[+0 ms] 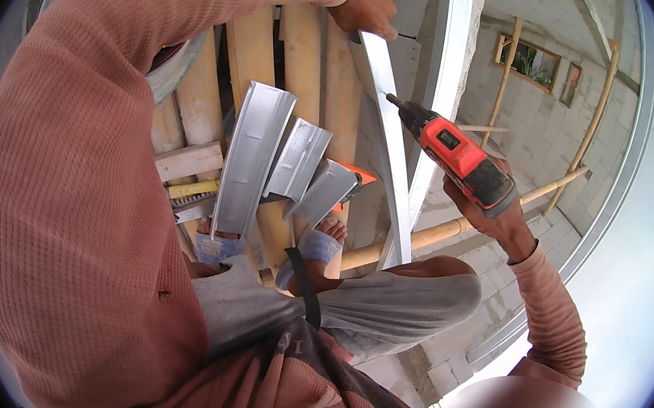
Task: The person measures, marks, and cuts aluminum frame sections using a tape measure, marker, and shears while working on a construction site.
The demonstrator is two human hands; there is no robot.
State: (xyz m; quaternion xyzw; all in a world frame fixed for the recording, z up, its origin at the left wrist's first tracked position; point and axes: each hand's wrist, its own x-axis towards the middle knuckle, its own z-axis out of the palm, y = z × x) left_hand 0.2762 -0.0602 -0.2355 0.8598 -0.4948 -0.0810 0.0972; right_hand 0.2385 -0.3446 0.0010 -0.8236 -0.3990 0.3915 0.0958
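Note:
My right hand is wrapped round a red and black cordless drill. The drill's tip points up and left and reaches a slim silvery metal profile; whether it touches cannot be told. Stretched out to the far side, my left hand closes on the upper end of that profile. The strip slants down toward my knee, beside a broader upright metal channel. Three short bent metal pieces, a long one, a middle one and a small one, lie near my feet.
Bamboo planks form the platform under my sandalled feet. An orange-edged tool and a yellow-topped object lie among the metal pieces. Bamboo poles cross below at right, before a grey block wall. A round basin stands at left.

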